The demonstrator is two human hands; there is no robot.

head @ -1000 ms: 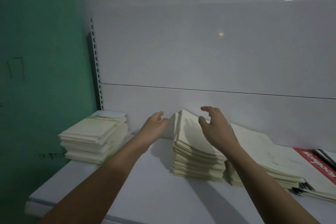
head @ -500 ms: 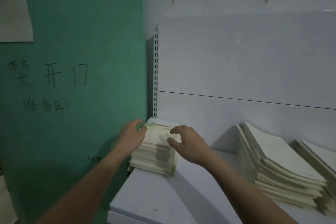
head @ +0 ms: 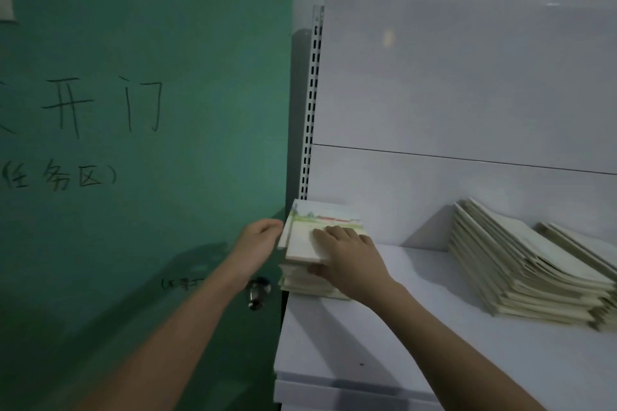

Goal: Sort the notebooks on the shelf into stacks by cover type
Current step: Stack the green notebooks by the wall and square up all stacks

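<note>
While our right hand [head: 350,255] pinches the top notebooks of the left stack [head: 310,264], fingers flat on the cover and thumb underneath, our left hand [head: 258,240] rests relaxed against the stack's left edge at the far-left end of the shelf [head: 384,344]. We judge we are squaring or lifting these; next, compare covers with the leaning stack [head: 521,264] to the right. Handwriting on the green door [head: 150,60] reads "开门" and "任务区".

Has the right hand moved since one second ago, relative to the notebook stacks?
Yes. The right hand went left, from the leaning stack to the left stack.
</note>
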